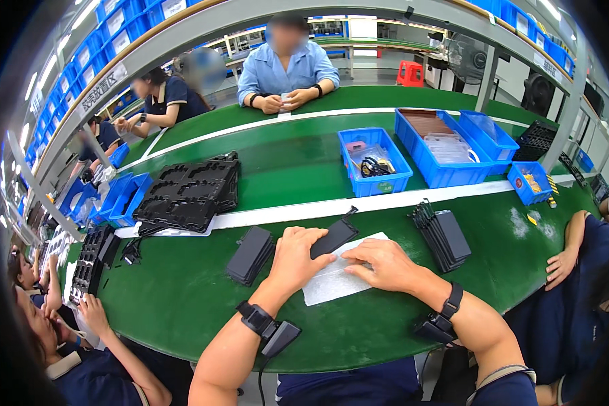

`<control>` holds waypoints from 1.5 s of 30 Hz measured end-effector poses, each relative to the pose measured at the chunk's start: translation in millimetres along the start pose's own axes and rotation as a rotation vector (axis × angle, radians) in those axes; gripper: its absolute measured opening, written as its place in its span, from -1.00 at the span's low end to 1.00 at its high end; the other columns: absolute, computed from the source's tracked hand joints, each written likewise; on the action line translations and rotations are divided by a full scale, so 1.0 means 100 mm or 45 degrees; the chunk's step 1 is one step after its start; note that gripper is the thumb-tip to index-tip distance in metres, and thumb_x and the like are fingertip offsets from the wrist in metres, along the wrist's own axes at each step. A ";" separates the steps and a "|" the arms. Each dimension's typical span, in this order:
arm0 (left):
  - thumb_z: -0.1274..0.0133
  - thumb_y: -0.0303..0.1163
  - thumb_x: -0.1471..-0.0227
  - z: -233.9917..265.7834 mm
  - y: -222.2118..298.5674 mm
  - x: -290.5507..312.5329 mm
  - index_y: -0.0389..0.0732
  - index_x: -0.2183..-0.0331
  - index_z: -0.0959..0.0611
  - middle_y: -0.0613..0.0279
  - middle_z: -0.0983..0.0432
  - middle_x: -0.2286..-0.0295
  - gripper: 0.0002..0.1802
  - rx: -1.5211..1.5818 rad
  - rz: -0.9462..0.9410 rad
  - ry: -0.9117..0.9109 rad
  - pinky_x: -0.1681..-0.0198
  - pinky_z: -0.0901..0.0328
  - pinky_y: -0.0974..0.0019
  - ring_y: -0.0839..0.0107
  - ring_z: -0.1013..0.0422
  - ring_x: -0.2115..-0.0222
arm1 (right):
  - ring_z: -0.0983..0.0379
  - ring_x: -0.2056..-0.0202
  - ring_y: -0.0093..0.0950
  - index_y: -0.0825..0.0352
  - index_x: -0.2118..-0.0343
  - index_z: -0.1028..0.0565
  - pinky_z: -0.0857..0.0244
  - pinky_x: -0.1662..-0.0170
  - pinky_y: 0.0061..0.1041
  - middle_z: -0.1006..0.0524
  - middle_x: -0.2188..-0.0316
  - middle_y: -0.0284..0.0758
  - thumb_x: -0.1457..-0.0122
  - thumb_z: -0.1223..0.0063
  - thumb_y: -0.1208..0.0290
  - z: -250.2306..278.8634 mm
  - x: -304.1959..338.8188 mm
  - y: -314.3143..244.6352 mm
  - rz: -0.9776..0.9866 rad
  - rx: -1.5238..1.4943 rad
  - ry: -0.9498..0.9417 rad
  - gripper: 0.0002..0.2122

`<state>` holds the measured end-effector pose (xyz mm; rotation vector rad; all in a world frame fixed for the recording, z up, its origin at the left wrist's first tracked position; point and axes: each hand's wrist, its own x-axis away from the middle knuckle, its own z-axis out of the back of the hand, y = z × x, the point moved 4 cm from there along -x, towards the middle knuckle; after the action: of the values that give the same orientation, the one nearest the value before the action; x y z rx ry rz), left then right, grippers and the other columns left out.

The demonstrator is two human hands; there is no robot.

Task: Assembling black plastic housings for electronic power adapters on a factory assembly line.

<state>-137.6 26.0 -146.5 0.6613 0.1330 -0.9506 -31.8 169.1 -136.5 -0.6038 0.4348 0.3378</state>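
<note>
My left hand holds the near end of a flat black rectangular piece between its fingers and thumb. A thin black tab sticks out from the piece's far end. Under both hands lies a white sheet, tilted on the green table. My right hand rests on this sheet with fingers bent and thumb apart, and nothing shows in it. To the left sits a stack of similar black pieces. On the right, another stack of black pieces has tabs at its far end.
Black moulded trays are piled at the far left. Ahead on the right stand a blue bin with cables, a larger blue bin and a small one. Co-workers sit at both sides; one in a light blue shirt faces me.
</note>
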 end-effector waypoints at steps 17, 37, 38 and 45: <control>-0.30 -0.34 0.30 0.07 -0.05 -0.03 -0.19 0.06 -0.51 0.10 -0.50 0.25 -0.35 0.063 0.141 0.040 0.10 -0.27 0.18 0.14 -0.37 0.18 | -0.50 0.37 -0.26 0.41 0.34 -0.57 -0.36 0.25 -0.37 -0.57 0.40 -0.17 -0.09 -0.06 0.35 0.01 -0.06 0.00 -0.050 -0.106 -0.039 -0.79; -0.16 -0.28 0.11 0.08 0.01 -0.01 -0.24 0.38 -0.64 0.12 -0.51 0.53 -0.75 0.251 0.131 0.252 0.38 -0.30 0.19 0.21 -0.44 0.48 | -0.49 0.52 -0.37 0.44 0.41 -0.55 -0.31 0.46 -0.50 -0.53 0.55 -0.19 -0.01 -0.07 0.54 0.01 -0.05 -0.02 -0.115 -0.041 0.110 -0.90; -0.16 -0.28 0.11 0.09 0.02 -0.03 -0.24 0.38 -0.64 0.12 -0.51 0.53 -0.75 0.245 0.139 0.259 0.38 -0.30 0.19 0.21 -0.44 0.48 | -0.49 0.52 -0.37 0.44 0.41 -0.55 -0.31 0.46 -0.50 -0.53 0.55 -0.19 -0.01 -0.07 0.54 0.00 -0.06 -0.01 -0.106 -0.047 0.105 -0.90; -0.11 -0.29 0.00 -0.04 0.11 -0.02 -0.30 0.35 -0.61 0.24 -0.56 0.50 -0.75 1.004 0.397 0.226 0.46 -0.28 0.42 0.59 -0.38 0.53 | -0.36 0.67 -0.62 0.49 0.60 -0.52 -0.18 0.60 -0.63 -0.49 0.70 -0.32 -0.18 0.02 0.34 0.03 0.03 0.21 -0.626 -0.412 0.235 -0.68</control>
<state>-129.6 34.1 -144.4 1.4480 -0.2003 -0.6198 -36.9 187.8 -145.2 -1.0370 0.3955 -0.1237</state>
